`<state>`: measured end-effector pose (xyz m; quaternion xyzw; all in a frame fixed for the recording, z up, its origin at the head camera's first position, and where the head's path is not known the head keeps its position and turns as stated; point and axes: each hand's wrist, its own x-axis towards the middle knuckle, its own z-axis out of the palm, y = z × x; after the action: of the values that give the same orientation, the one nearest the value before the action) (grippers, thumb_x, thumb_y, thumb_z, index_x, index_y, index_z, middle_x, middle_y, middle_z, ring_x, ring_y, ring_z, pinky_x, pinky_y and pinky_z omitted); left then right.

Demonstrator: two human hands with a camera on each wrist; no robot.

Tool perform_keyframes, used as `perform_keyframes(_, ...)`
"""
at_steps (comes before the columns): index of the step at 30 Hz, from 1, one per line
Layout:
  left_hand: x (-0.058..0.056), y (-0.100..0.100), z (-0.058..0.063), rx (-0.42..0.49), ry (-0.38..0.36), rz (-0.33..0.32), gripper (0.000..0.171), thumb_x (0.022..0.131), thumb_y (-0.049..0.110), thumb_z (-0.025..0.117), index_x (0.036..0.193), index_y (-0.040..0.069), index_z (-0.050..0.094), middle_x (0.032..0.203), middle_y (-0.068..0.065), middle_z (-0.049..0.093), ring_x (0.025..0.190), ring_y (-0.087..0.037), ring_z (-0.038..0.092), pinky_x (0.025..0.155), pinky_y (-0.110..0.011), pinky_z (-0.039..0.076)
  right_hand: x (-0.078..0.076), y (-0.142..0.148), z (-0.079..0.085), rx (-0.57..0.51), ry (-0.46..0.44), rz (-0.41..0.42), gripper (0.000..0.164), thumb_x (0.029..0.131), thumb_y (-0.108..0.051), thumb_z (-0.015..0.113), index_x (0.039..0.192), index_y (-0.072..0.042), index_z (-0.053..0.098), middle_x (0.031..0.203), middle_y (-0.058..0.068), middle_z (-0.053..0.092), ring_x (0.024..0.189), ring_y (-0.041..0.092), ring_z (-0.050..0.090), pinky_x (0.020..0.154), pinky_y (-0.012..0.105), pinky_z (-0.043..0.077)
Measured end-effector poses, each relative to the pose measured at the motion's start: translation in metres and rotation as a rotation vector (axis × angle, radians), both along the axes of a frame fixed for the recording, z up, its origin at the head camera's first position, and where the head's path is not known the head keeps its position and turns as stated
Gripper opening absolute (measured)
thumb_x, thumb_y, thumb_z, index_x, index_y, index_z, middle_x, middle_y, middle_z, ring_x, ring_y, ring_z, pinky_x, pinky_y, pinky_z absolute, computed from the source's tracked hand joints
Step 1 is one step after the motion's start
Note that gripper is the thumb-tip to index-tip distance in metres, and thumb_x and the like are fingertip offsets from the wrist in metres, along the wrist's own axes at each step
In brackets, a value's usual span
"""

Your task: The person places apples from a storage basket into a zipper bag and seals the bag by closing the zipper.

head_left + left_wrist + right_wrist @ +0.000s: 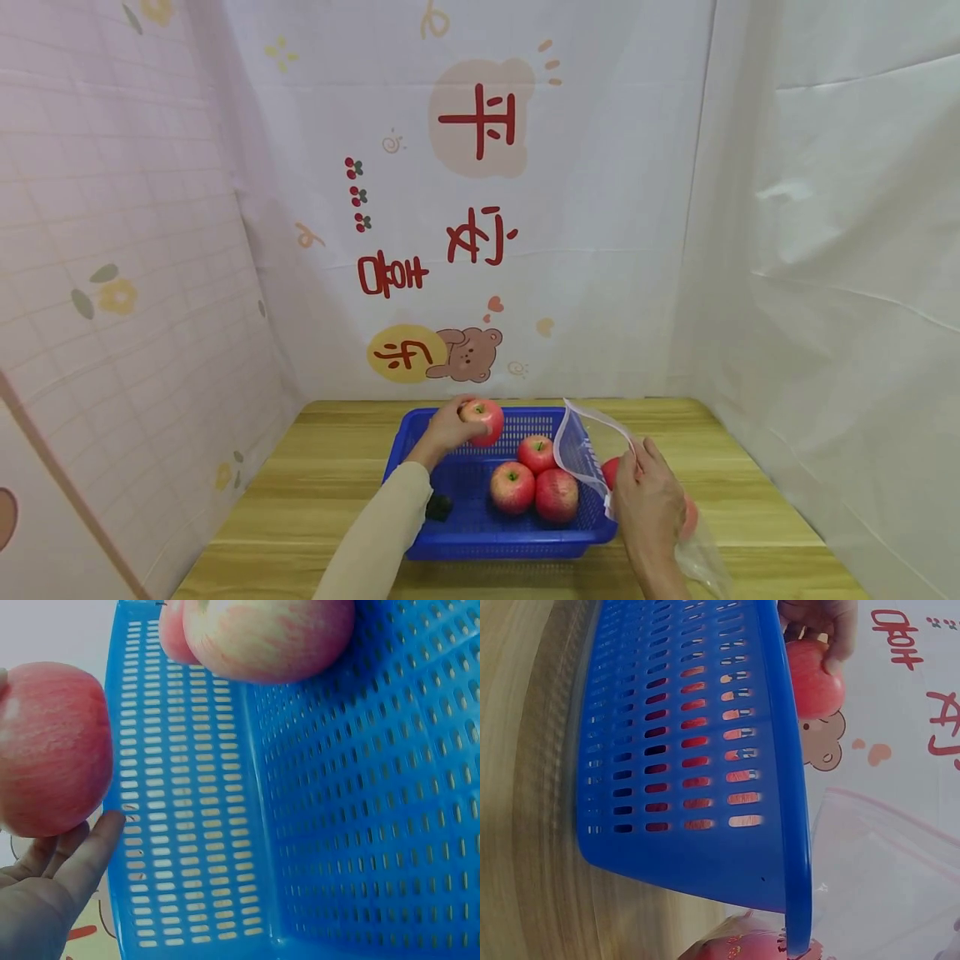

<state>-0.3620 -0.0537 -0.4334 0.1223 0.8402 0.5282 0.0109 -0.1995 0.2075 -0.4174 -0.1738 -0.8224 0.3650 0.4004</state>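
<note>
Left hand [450, 429] clamped on an apple [486, 423] above a basket [495, 547]
A clear bag [703, 560] (fruit [688, 518] inside) is gripped by the right hand [649, 504].

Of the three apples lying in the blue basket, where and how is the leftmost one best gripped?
Probably around its widest part, from above and the left: the leftmost apple is round, its stem end faces up, and open basket floor lies left, while the rear apple and right-hand apple crowd its other side.
</note>
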Motion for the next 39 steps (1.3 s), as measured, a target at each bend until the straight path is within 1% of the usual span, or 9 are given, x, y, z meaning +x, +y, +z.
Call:
perform_keyframes(5,0.002,0.003,0.006,0.056,0.03,-0.013,0.075,0.076,0.019,0.079,0.144,0.009,0.047,0.126,-0.015,0.058,0.105,-0.029,0.059,0.093,-0.048,0.049,0.001,0.001,0.001,0.0,0.001,0.004,0.034,0.099,-0.021,0.05,0.123,-0.008,0.07,0.132,0.018,0.06,0.117,0.047,0.056,0.086,0.066,0.043)
perform_keyframes(12,0.007,0.009,0.014,0.131,0.057,-0.055,0.076,0.079,0.018,0.079,0.145,0.005,0.044,0.13,-0.017,0.055,0.109,-0.03,0.058,0.094,-0.046,0.05,0.0,0.001,-0.001,-0.001,-0.002,-0.001,0.033,0.099,-0.02,0.051,0.122,-0.008,0.071,0.131,0.017,0.062,0.116,0.047,0.057,0.084,0.066,0.044)
perform_keyframes(13,0.012,0.01,0.02,0.135,0.062,-0.058,0.075,0.079,0.016,0.078,0.145,0.004,0.044,0.131,-0.019,0.053,0.109,-0.031,0.058,0.094,-0.047,0.05,0.0,0.001,-0.001,0.0,0.0,-0.001,0.033,0.098,-0.02,0.051,0.122,-0.008,0.071,0.131,0.017,0.062,0.115,0.047,0.058,0.083,0.066,0.044)
perform_keyframes(19,0.019,0.018,0.029,0.164,0.07,-0.085,0.074,0.082,0.018,0.078,0.146,0.007,0.043,0.138,-0.02,0.045,0.115,-0.033,0.055,0.097,-0.048,0.048,-0.001,0.001,-0.002,0.003,0.005,0.0,0.033,0.099,-0.02,0.05,0.121,-0.009,0.072,0.13,0.017,0.062,0.115,0.047,0.058,0.083,0.066,0.044)
perform_keyframes(20,0.015,0.02,0.025,0.166,0.072,-0.089,0.075,0.082,0.02,0.078,0.147,0.009,0.043,0.139,-0.019,0.044,0.115,-0.032,0.055,0.097,-0.047,0.049,-0.001,0.001,-0.003,0.003,0.006,-0.001,0.033,0.099,-0.02,0.05,0.121,-0.009,0.072,0.13,0.017,0.062,0.115,0.047,0.058,0.083,0.066,0.044)
perform_keyframes(22,0.016,0.022,0.026,0.175,0.074,-0.1,0.075,0.082,0.021,0.078,0.147,0.009,0.043,0.139,-0.019,0.043,0.115,-0.031,0.055,0.097,-0.046,0.049,-0.001,0.001,-0.003,0.006,0.007,-0.001,0.033,0.099,-0.02,0.05,0.121,-0.009,0.072,0.13,0.017,0.062,0.114,0.047,0.058,0.083,0.065,0.044)
perform_keyframes(29,0.02,0.028,0.031,0.208,0.098,-0.141,0.077,0.083,0.021,0.078,0.148,0.006,0.041,0.137,-0.018,0.043,0.115,-0.031,0.053,0.095,-0.045,0.05,-0.003,-0.001,-0.004,0.016,0.007,-0.003,0.033,0.099,-0.02,0.05,0.121,-0.008,0.072,0.13,0.017,0.063,0.114,0.047,0.059,0.083,0.065,0.044)
perform_keyframes(34,0.022,0.034,0.035,0.23,0.103,-0.165,0.075,0.083,0.021,0.078,0.148,0.008,0.042,0.134,-0.015,0.048,0.112,-0.028,0.053,0.093,-0.043,0.051,-0.004,-0.002,-0.004,0.021,0.011,-0.007,0.033,0.099,-0.02,0.05,0.12,-0.008,0.072,0.129,0.017,0.063,0.114,0.046,0.059,0.084,0.065,0.045)
perform_keyframes(39,0.025,0.042,0.038,0.254,0.099,-0.164,0.077,0.082,0.02,0.079,0.148,0.01,0.041,0.136,-0.014,0.049,0.113,-0.027,0.053,0.093,-0.043,0.05,-0.005,-0.002,-0.005,0.02,0.022,-0.008,0.033,0.099,-0.021,0.051,0.119,-0.008,0.073,0.128,0.017,0.063,0.114,0.046,0.059,0.083,0.064,0.045)
